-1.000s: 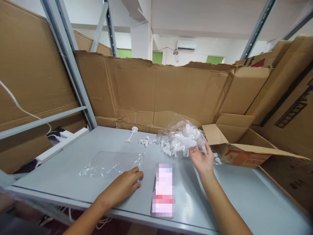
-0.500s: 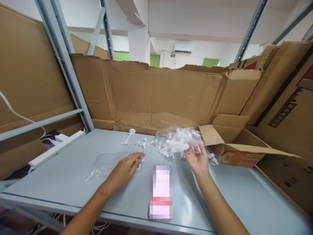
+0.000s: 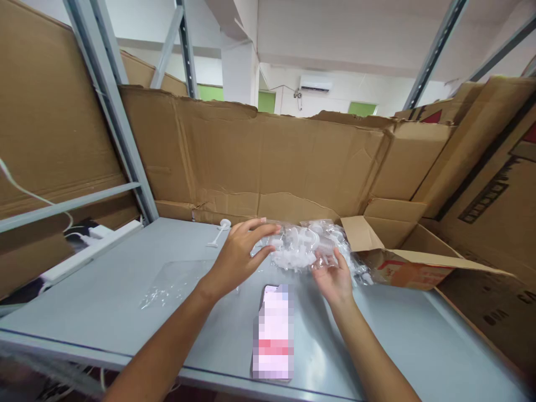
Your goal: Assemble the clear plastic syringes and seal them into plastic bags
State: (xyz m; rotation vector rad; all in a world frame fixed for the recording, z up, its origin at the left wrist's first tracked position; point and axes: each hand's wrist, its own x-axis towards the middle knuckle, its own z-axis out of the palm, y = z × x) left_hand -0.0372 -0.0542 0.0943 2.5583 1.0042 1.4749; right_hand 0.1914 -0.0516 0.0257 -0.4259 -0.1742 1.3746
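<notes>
My left hand reaches over the table with its fingers apart, thumb and forefinger at the left edge of a clear plastic bag of white plastic parts. My right hand is palm up at the bag's front right, its fingers curled on the clear film; the fingertips are partly hidden. Left of the pile lies a white plastic piece with a thin stem and wide ends. A flat clear bag with small bits inside lies behind my left forearm. A phone with a blurred screen rests between my arms.
An open cardboard box stands right of the pile. A cardboard sheet walls off the back of the grey table. A white power strip runs along the left edge beside a metal shelf post.
My left hand has moved right and away from me, from the flat bag to the pile, and its fingers have spread. The bag of parts has shifted slightly at my right hand.
</notes>
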